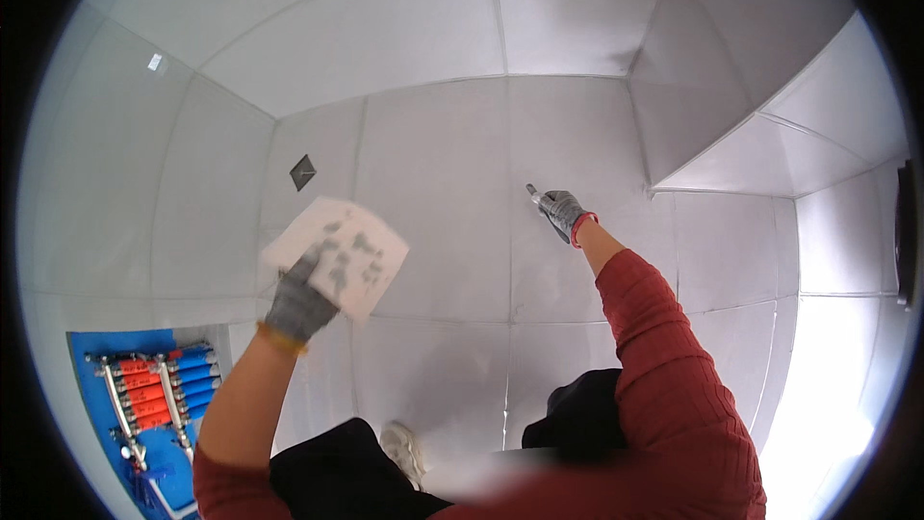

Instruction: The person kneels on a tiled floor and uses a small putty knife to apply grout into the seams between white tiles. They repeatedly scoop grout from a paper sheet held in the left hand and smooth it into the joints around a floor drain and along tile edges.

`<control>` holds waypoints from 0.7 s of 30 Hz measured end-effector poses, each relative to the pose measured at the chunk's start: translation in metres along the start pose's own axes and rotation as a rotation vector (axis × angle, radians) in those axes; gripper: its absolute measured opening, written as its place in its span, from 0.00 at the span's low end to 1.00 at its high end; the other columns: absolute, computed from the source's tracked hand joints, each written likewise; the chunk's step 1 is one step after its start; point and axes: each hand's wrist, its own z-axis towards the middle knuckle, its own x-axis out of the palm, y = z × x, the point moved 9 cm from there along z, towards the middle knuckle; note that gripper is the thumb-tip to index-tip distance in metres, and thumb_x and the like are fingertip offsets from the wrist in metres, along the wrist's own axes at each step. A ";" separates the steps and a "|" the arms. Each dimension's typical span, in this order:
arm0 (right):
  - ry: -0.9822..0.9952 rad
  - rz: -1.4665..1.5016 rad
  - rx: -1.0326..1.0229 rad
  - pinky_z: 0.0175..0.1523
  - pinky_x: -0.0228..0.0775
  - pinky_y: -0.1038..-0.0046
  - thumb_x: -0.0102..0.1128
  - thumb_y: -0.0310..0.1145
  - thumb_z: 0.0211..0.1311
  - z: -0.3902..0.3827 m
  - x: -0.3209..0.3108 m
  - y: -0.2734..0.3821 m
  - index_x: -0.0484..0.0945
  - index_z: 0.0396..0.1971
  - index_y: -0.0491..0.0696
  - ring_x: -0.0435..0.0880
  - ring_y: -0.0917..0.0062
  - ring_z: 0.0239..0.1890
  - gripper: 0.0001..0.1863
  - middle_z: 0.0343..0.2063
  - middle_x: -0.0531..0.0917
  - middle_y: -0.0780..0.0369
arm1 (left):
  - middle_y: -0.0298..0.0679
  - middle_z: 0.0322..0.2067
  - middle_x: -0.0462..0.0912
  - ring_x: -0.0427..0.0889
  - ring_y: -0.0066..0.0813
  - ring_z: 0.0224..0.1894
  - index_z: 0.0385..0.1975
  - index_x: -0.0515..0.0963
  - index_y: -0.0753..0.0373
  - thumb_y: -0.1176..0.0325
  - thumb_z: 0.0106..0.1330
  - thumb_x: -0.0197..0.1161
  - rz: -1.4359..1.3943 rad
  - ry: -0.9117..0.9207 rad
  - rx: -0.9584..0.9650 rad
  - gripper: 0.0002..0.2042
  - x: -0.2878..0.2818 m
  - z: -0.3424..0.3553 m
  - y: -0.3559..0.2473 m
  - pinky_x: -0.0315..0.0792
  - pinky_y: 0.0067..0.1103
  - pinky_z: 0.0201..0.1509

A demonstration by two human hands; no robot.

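Observation:
My left hand (302, 306), in a grey glove with a yellow cuff, is closed on a whitish, roughly square sheet or thin board (385, 255). Grey smudges or dabs cover its upper face, and motion blurs its edges. Over the tiled floor to the right, my right hand (562, 214) wears a grey glove with a pinkish-red cuff. Its fingers are wrapped round a short, slim tool (532, 193) with a dark tip pointing up and left. Most of this tool is hidden in the glove, so its exact kind cannot be made out.
Large pale tiles with thin joints line the floor (433, 164) and walls. A dark square drain cover (303, 172) lies near the left corner. Pipe manifolds with red and blue pipes (154, 390) occupy a recess at lower left. A tiled boxed-out ledge (731, 159) juts in at right.

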 end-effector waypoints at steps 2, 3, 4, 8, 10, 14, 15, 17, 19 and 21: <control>-0.015 0.070 0.011 0.23 0.52 0.75 0.55 0.47 0.59 0.004 0.004 -0.006 0.72 0.17 0.46 0.57 0.82 0.16 0.20 0.12 0.63 0.70 | 0.39 0.56 0.67 0.66 0.38 0.57 0.59 0.60 0.57 0.67 0.66 0.51 0.043 -0.037 -0.096 0.21 0.007 0.050 0.004 0.63 0.35 0.61; -0.025 0.107 0.001 0.23 0.52 0.76 0.55 0.46 0.59 0.010 0.008 -0.013 0.73 0.17 0.46 0.57 0.83 0.16 0.20 0.12 0.63 0.70 | 0.39 0.55 0.68 0.67 0.38 0.56 0.58 0.61 0.57 0.68 0.66 0.52 0.144 -0.026 -0.103 0.20 0.003 0.075 0.000 0.64 0.35 0.59; -0.047 0.113 0.048 0.23 0.52 0.76 0.55 0.46 0.59 0.012 0.007 -0.019 0.73 0.17 0.46 0.57 0.83 0.16 0.19 0.12 0.63 0.70 | 0.39 0.53 0.69 0.68 0.38 0.55 0.57 0.62 0.57 0.69 0.65 0.53 0.409 -0.027 -0.047 0.20 -0.003 0.102 -0.011 0.66 0.35 0.58; 0.031 0.090 -0.044 0.23 0.51 0.78 0.56 0.45 0.60 0.024 0.002 -0.026 0.74 0.18 0.46 0.57 0.85 0.17 0.18 0.13 0.64 0.72 | 0.36 0.49 0.72 0.72 0.36 0.49 0.55 0.65 0.57 0.67 0.65 0.55 1.181 -0.033 0.184 0.18 -0.025 0.184 -0.076 0.73 0.33 0.46; 0.037 -0.049 -0.071 0.24 0.51 0.79 0.56 0.44 0.60 0.024 -0.008 -0.024 0.74 0.18 0.46 0.57 0.85 0.18 0.18 0.14 0.65 0.72 | 0.36 0.46 0.73 0.73 0.36 0.47 0.54 0.66 0.57 0.65 0.65 0.56 1.247 -0.095 0.205 0.18 -0.046 0.216 -0.112 0.75 0.31 0.40; 0.062 0.109 0.072 0.25 0.51 0.79 0.56 0.47 0.60 0.035 -0.010 -0.023 0.73 0.19 0.46 0.57 0.86 0.19 0.20 0.14 0.64 0.72 | 0.38 0.45 0.74 0.74 0.36 0.46 0.54 0.66 0.60 0.62 0.63 0.58 1.513 -0.234 0.312 0.20 -0.079 0.278 -0.189 0.76 0.30 0.40; 0.015 0.045 0.084 0.25 0.51 0.79 0.56 0.48 0.60 0.043 -0.012 -0.020 0.73 0.19 0.46 0.58 0.86 0.19 0.20 0.14 0.64 0.72 | 0.39 0.45 0.75 0.74 0.37 0.46 0.54 0.66 0.60 0.60 0.63 0.58 1.592 -0.272 0.380 0.21 -0.085 0.294 -0.204 0.75 0.32 0.42; -0.014 -0.011 0.093 0.24 0.51 0.79 0.55 0.48 0.60 0.061 -0.016 -0.013 0.73 0.19 0.46 0.58 0.86 0.19 0.20 0.15 0.64 0.73 | 0.43 0.49 0.73 0.72 0.40 0.51 0.55 0.65 0.61 0.58 0.65 0.54 2.032 -0.259 0.715 0.21 -0.062 0.311 -0.229 0.70 0.33 0.51; 0.005 0.001 0.013 0.24 0.51 0.78 0.56 0.49 0.59 0.097 -0.013 0.005 0.73 0.19 0.46 0.59 0.86 0.19 0.21 0.15 0.65 0.72 | 0.45 0.54 0.68 0.68 0.43 0.56 0.58 0.61 0.60 0.57 0.67 0.48 2.366 -0.316 1.103 0.22 -0.039 0.314 -0.238 0.63 0.37 0.58; -0.020 0.026 0.002 0.25 0.53 0.78 0.55 0.50 0.58 0.136 -0.009 0.019 0.73 0.19 0.46 0.59 0.85 0.19 0.21 0.15 0.66 0.72 | 0.46 0.62 0.59 0.60 0.45 0.63 0.63 0.55 0.56 0.56 0.70 0.40 2.571 -0.573 1.509 0.24 -0.019 0.301 -0.241 0.52 0.43 0.64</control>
